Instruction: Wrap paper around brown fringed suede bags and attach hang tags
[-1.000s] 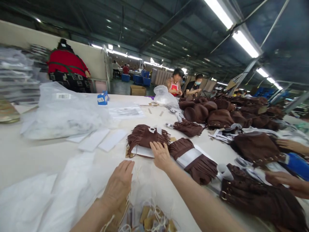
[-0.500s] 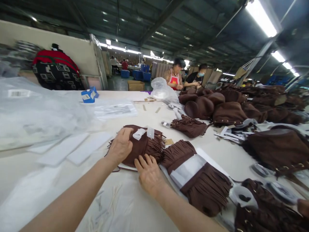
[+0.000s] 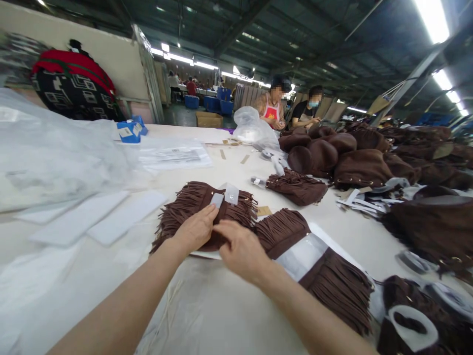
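Note:
A dark brown fringed bag (image 3: 177, 209) lies on the table in front of me, a pale sheet edge showing under its near side. My left hand (image 3: 197, 229) rests flat on the middle of it, fingers stretched forward over a whitish strip (image 3: 217, 199). Close beside those fingertips, my right hand (image 3: 242, 249) is curled over the bag's near part; whatever its fingers grip is hidden. A clear plastic piece (image 3: 232, 194) sticks up from the bag's far edge. To the right lies a second fringed bag (image 3: 336, 283) with a translucent band (image 3: 303, 256) around it.
Brown bags (image 3: 362, 167) are heaped at the right, with white paper strips (image 3: 362, 203) nearby. White boards (image 3: 125, 217) and a large clear plastic heap (image 3: 55, 158) lie at the left. A blue box (image 3: 129, 130) stands farther back. Two people (image 3: 273, 106) work across the table.
My left hand has moved from the bag's left side to its middle, and the left fringe now lies spread outward. My right hand has gone from spread fingers to curled ones.

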A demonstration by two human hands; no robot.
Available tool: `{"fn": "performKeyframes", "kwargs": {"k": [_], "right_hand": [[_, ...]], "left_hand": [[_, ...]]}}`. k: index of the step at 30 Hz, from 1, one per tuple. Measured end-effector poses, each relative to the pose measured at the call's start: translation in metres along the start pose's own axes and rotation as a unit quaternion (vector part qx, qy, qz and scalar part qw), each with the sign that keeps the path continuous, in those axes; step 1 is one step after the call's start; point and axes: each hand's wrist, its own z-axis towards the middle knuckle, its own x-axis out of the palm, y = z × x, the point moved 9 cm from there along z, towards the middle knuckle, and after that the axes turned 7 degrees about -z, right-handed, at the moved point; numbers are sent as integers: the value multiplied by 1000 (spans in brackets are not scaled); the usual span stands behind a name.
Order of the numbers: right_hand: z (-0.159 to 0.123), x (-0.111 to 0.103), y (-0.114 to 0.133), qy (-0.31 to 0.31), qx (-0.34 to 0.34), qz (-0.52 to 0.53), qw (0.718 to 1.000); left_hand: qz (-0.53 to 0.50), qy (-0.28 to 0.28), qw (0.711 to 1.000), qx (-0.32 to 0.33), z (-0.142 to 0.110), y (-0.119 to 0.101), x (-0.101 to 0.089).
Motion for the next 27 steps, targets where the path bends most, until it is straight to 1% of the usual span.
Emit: {"fn": "performKeyframes", "kwargs": {"k": [2,3,4,7,9,11,14,18,23,25,27], "right_hand": [[22,-20,-35,-57,86,-8,995],[34,-24,-52,-68,113,-20,991],[45,-24,-65,-73,119,-24,990],[75,-11,-99,-76,106,-6,991],[87,-1,-117,-89,110,22,990],[96,9,-129,-99,110,61,987],[106,19,-133,-101,83,131,983],[113,20,-130,-122,61,216,967],[118,11,-126,-174,80,306,933],[119,8,-119,-189,92,340,917],[118,8,-107,-194,95,369,904]], "left_hand": [[-2,-1,1000,7,-3,-5,2],[-2,-5,1000,5,-3,-6,2],[-3,-9,1000,-2,-4,-7,1],[-4,-17,1000,-18,-4,-6,0],[-5,-19,1000,-22,-5,-5,1],[-8,-23,999,-31,-5,-4,2],[-14,-31,998,-47,-6,-1,3],[-20,-37,998,-45,-6,-2,4],[-23,-40,998,-43,-5,-2,3],[-26,-39,998,-46,-5,-2,3],[-29,-39,998,-49,-5,-2,3]]}}
